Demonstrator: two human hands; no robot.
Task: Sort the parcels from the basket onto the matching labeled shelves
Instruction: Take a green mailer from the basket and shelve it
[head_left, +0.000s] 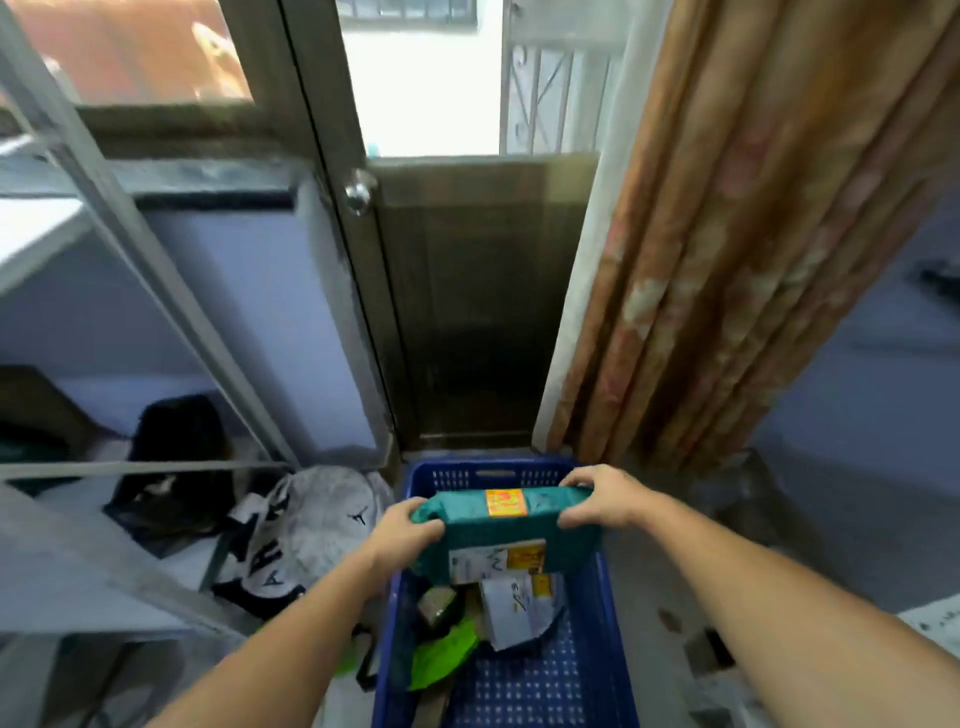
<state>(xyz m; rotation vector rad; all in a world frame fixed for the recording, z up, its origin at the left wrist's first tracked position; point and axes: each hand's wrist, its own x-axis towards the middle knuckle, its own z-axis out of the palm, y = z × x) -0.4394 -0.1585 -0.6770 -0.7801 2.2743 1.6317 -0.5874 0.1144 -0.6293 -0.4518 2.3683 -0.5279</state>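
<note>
A: OK, head view. What have the hands got?

B: Both on the teal parcel. Left hand grips its left end, fingers curled round the edge. Right hand grips the right end, fingers over the top, thumb underneath.

A: Where's the parcel?

B: Held above the far half of the blue basket, tilted, label side facing the camera. Orange sticker on the top edge, white shipping label lower down.

A: Anything left in the basket?

B: Yes. A white parcel just under the teal one, a dark parcel to its left, a green bag in front. Print too blurred to read.

A: Shelves?

B: Grey metal rack on the left, near the basket. No shelf labels legible. A black bag sits low in it, a white bag on the floor between rack and basket.

A: Background?

B: Door straight ahead, curtain on the right.
</note>
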